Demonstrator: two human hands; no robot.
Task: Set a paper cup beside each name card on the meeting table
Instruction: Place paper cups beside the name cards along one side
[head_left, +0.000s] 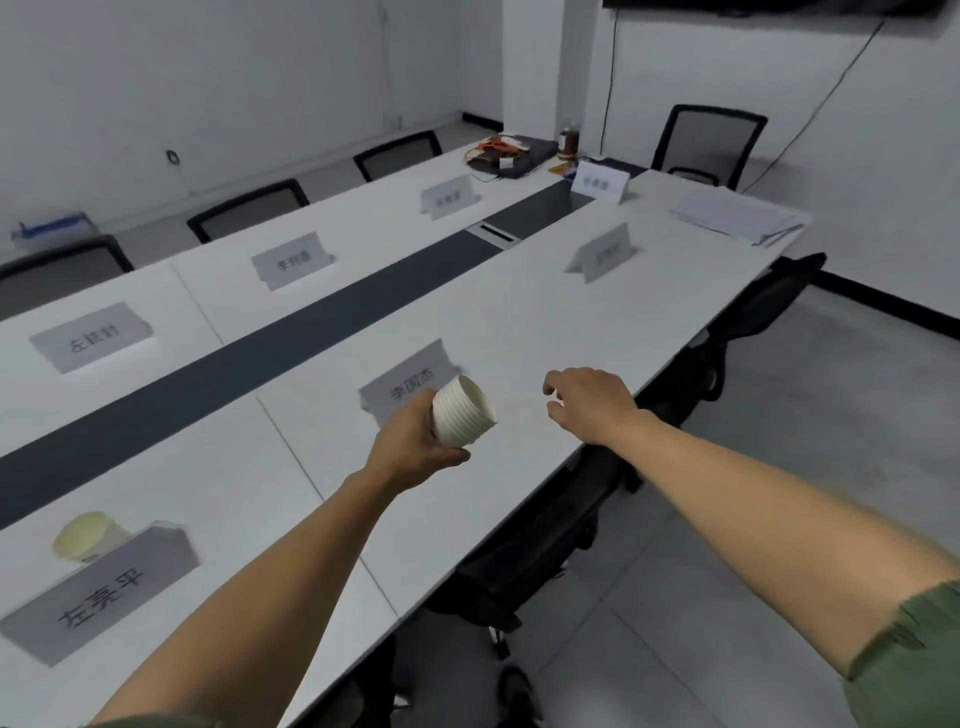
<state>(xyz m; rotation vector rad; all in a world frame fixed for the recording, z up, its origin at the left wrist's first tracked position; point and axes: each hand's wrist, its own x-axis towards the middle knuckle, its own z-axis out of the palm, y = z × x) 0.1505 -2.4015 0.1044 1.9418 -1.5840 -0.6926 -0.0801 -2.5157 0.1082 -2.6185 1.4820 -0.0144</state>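
Observation:
My left hand (415, 441) grips a stack of white paper cups (462, 413), tilted with the rims toward the right, just in front of the middle name card (410, 382). My right hand (587, 402) hovers over the table's near edge to the right of the stack, fingers curled and apart, holding nothing. One paper cup (85, 535) stands behind the nearest name card (104, 592) at lower left. More name cards stand along the table: a further near-side card (602, 253), far-side cards (93, 336), (293, 260), (449, 196), and an end card (600, 180).
The long white meeting table (519, 312) has a dark strip (311, 332) down its middle. Black chairs (550, 540) are tucked under the near edge; others line the far side. A pile of papers (737, 213) and a laptop with clutter (511, 150) lie at the far end.

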